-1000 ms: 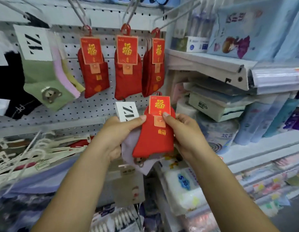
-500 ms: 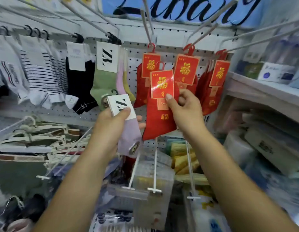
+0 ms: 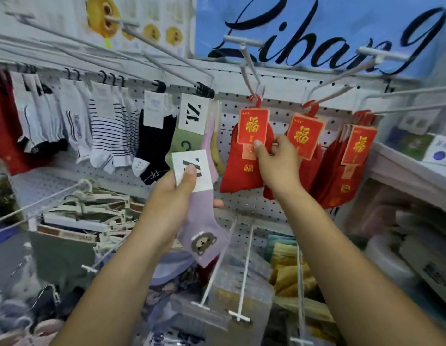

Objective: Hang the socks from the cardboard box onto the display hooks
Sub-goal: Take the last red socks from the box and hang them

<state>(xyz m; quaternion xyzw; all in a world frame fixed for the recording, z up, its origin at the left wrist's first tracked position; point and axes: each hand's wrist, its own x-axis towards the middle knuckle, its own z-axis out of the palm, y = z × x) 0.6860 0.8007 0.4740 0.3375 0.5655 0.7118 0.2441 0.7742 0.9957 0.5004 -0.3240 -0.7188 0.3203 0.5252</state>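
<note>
**A:** Two socks, one in each hand. Which is where?

**B:** The left hand (image 3: 174, 193) grips a lilac sock (image 3: 204, 236) with a bear face on it. The thumb presses on its white card (image 3: 192, 168) and the fingers curl behind. The sock is held in front of the pegboard (image 3: 241, 203), below the row of hanging socks.

**A:** And the right hand (image 3: 276, 161)?

**B:** It pinches a red sock (image 3: 241, 171) just under its red card (image 3: 253, 126), thumb in front and fingers behind. The sock's hanger loop (image 3: 255, 99) sits at the front tip of a display hook (image 3: 249, 68). I cannot tell whether it is fully over the wire.

**A:** What hangs nearby?

**B:** More red socks (image 3: 359, 146) hang on the next hooks to the right. To the left hangs a green sock (image 3: 189, 136) with the same kind of white card, then a black sock (image 3: 154, 146) and striped socks (image 3: 109, 136).

**A:** And above?

**B:** A blue sign (image 3: 316, 28) with black script.
</note>
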